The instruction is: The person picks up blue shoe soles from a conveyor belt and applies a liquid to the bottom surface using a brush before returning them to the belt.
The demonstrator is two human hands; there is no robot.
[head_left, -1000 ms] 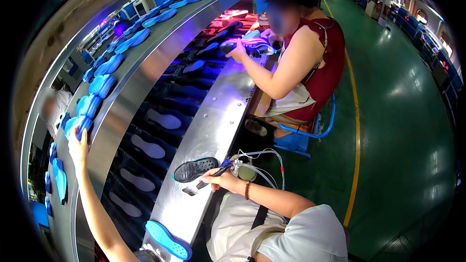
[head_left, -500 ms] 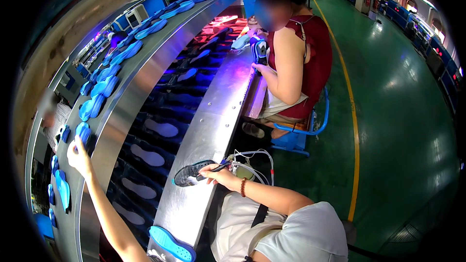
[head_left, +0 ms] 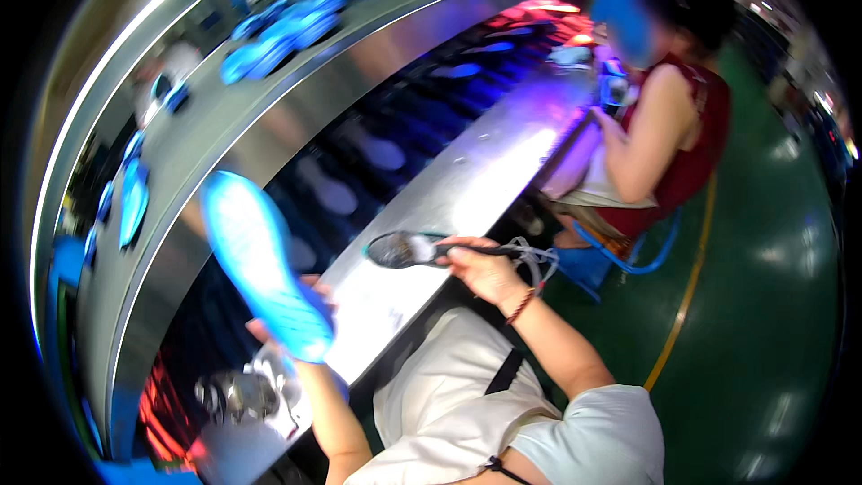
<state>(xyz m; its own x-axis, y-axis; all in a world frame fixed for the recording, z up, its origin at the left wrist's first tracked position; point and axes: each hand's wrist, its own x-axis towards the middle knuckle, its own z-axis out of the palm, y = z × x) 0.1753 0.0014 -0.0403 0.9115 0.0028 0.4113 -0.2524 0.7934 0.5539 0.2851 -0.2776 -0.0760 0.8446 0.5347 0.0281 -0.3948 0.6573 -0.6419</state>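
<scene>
My left hand (head_left: 316, 291) grips a bright blue shoe sole (head_left: 256, 256) near its lower end, holding it tilted above the lamp-lit channel and the metal ledge (head_left: 476, 171). The sole hides much of that hand. My right hand (head_left: 485, 269) is closed around a black-handled brush-like tool (head_left: 443, 253), with a pale tip. Under that tip is a dark oval piece (head_left: 388, 251) on the ledge; blur hides its details. Thin clear tubes (head_left: 537, 256) run beside the tool's rear end.
A grey conveyor belt (head_left: 193, 148) carries several blue soles (head_left: 287, 36). Pale soles (head_left: 328, 184) lie in the dark channel below it. A metal device (head_left: 238, 395) stands at the near left. On the right, a co-worker (head_left: 669, 135) sits on a blue chair (head_left: 628, 260).
My left hand has come back from the conveyor with a blue sole in it. The view has swung left. The right hand still holds the tool by the dark oval piece.
</scene>
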